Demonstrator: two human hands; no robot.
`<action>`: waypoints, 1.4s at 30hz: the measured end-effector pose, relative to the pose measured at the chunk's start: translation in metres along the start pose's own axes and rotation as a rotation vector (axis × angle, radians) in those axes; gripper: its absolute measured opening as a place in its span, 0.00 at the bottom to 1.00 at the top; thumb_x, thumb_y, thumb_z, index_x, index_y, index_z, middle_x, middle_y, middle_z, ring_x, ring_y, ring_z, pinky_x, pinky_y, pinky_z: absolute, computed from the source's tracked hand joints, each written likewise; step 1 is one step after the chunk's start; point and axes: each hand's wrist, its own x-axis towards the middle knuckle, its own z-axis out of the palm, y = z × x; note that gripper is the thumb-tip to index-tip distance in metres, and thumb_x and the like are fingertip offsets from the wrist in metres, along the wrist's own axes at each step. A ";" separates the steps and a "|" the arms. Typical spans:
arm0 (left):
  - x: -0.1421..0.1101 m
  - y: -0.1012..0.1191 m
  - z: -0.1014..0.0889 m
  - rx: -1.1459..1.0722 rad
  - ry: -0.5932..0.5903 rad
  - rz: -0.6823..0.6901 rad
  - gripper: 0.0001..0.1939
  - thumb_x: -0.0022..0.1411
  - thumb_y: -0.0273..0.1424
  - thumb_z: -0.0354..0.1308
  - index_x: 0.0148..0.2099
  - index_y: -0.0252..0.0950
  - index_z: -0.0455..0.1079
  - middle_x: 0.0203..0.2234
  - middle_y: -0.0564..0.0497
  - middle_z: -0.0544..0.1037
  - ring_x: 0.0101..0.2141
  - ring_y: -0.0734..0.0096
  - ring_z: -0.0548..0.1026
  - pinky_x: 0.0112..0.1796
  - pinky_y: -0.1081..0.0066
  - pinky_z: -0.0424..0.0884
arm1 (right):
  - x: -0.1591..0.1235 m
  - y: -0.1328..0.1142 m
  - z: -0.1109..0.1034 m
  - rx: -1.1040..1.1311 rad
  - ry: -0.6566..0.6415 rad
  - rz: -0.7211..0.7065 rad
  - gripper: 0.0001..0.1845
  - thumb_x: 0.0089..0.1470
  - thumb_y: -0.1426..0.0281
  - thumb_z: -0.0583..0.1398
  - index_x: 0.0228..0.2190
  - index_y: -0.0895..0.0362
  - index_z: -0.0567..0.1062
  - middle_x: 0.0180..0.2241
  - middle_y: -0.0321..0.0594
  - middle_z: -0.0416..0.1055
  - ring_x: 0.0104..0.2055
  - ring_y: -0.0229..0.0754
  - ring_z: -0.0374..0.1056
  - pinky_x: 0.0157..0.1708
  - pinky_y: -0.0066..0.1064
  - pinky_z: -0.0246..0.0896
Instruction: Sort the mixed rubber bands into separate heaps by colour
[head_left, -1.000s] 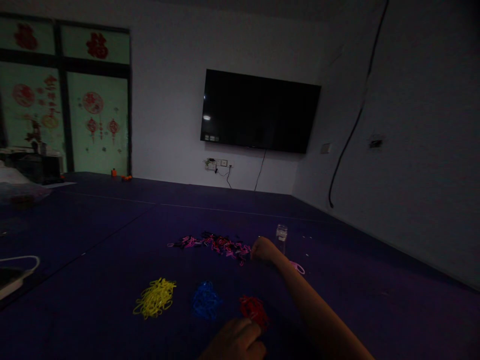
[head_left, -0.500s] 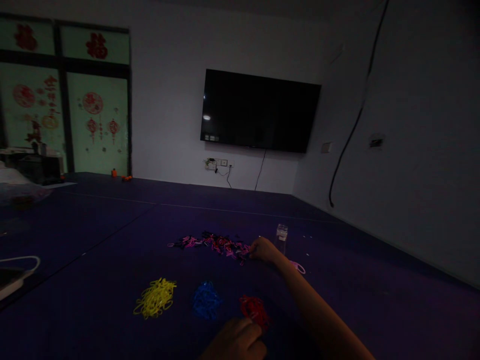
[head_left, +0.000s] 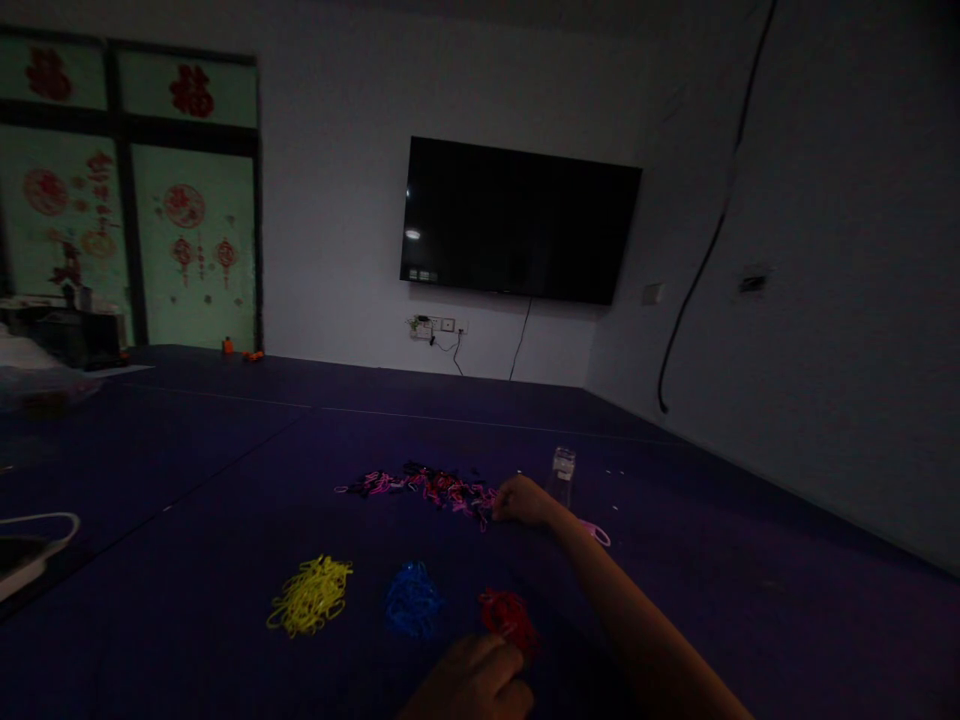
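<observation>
On a dark purple floor mat lies a mixed heap of pink, red and black elastic bands. My right hand reaches out to the heap's right end, fingers curled on the bands there. Nearer me sit three sorted piles: yellow bands, blue bands and red bands. My left hand rests at the bottom edge beside the red pile, fingers bent; what is in it stays hidden. A loose pink band lies just right of my forearm.
A small clear jar stands just beyond my right hand. A white object lies at the left edge. A wall-mounted TV hangs ahead, with sockets and cables below it. Window panes with red paper cuttings are at the left.
My right hand has crept slightly left into the end of the mixed heap. The left hand and the sorted piles have stayed put.
</observation>
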 end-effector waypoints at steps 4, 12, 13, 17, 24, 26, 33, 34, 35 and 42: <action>-0.001 0.000 0.004 -0.021 0.016 -0.024 0.06 0.65 0.29 0.52 0.36 0.36 0.69 0.33 0.53 0.73 0.35 0.74 0.69 0.35 0.78 0.64 | 0.001 0.000 0.000 -0.005 -0.007 -0.012 0.07 0.31 0.74 0.64 0.22 0.59 0.79 0.19 0.35 0.71 0.22 0.34 0.61 0.21 0.22 0.51; 0.000 0.002 0.000 0.012 0.019 -0.031 0.08 0.65 0.30 0.52 0.33 0.35 0.68 0.30 0.53 0.73 0.33 0.74 0.69 0.33 0.78 0.65 | -0.007 -0.016 -0.001 -0.161 -0.124 -0.009 0.08 0.37 0.77 0.59 0.21 0.59 0.79 0.21 0.38 0.73 0.23 0.37 0.65 0.23 0.24 0.52; 0.000 0.002 0.000 0.017 0.020 -0.034 0.08 0.65 0.30 0.52 0.32 0.35 0.68 0.30 0.54 0.73 0.33 0.74 0.70 0.33 0.78 0.65 | -0.008 -0.018 -0.001 -0.196 -0.124 -0.003 0.08 0.37 0.77 0.58 0.20 0.59 0.79 0.20 0.39 0.73 0.23 0.38 0.65 0.23 0.25 0.52; -0.002 0.000 0.003 0.010 0.006 0.005 0.06 0.63 0.29 0.53 0.32 0.35 0.67 0.33 0.53 0.74 0.35 0.73 0.70 0.35 0.78 0.65 | -0.011 -0.031 -0.004 -0.316 -0.076 -0.005 0.08 0.39 0.77 0.58 0.20 0.59 0.78 0.22 0.42 0.73 0.25 0.38 0.66 0.23 0.25 0.51; 0.005 0.004 -0.007 -0.241 -0.149 -0.235 0.09 0.61 0.26 0.55 0.45 0.35 0.68 0.40 0.49 0.75 0.40 0.68 0.72 0.41 0.74 0.68 | -0.024 -0.098 0.000 0.069 -0.249 -0.324 0.09 0.47 0.74 0.56 0.28 0.62 0.76 0.24 0.35 0.71 0.24 0.32 0.62 0.24 0.20 0.54; 0.009 0.006 -0.017 -0.345 -0.216 -0.333 0.14 0.60 0.25 0.55 0.49 0.36 0.67 0.43 0.49 0.75 0.43 0.66 0.72 0.44 0.73 0.67 | -0.029 -0.120 0.012 0.075 -0.326 -0.406 0.06 0.45 0.75 0.58 0.26 0.62 0.76 0.24 0.34 0.71 0.25 0.32 0.62 0.25 0.20 0.54; 0.013 0.008 -0.018 -0.383 -0.237 -0.362 0.14 0.59 0.22 0.54 0.48 0.34 0.68 0.42 0.48 0.75 0.42 0.65 0.72 0.45 0.71 0.66 | -0.036 -0.140 0.046 -0.018 -0.457 -0.428 0.05 0.42 0.74 0.62 0.27 0.59 0.79 0.20 0.31 0.70 0.22 0.30 0.60 0.22 0.19 0.50; 0.012 0.008 -0.016 -0.379 -0.225 -0.368 0.14 0.59 0.22 0.55 0.48 0.34 0.69 0.42 0.49 0.76 0.41 0.65 0.73 0.44 0.72 0.66 | -0.035 -0.139 0.047 0.004 -0.459 -0.424 0.06 0.41 0.73 0.63 0.27 0.59 0.79 0.20 0.30 0.70 0.21 0.29 0.59 0.21 0.19 0.50; 0.011 0.008 -0.014 -0.374 -0.216 -0.363 0.13 0.59 0.22 0.55 0.47 0.35 0.69 0.41 0.49 0.76 0.41 0.66 0.73 0.44 0.72 0.66 | -0.035 -0.138 0.048 0.031 -0.461 -0.425 0.06 0.41 0.73 0.64 0.27 0.59 0.79 0.19 0.30 0.70 0.21 0.29 0.59 0.21 0.19 0.49; 0.003 0.003 0.000 -0.364 -0.143 -0.318 0.14 0.59 0.25 0.57 0.48 0.38 0.69 0.42 0.52 0.76 0.41 0.67 0.73 0.42 0.74 0.67 | -0.027 -0.131 0.034 0.298 -0.314 -0.358 0.10 0.42 0.68 0.63 0.29 0.60 0.80 0.22 0.35 0.73 0.21 0.31 0.61 0.22 0.22 0.52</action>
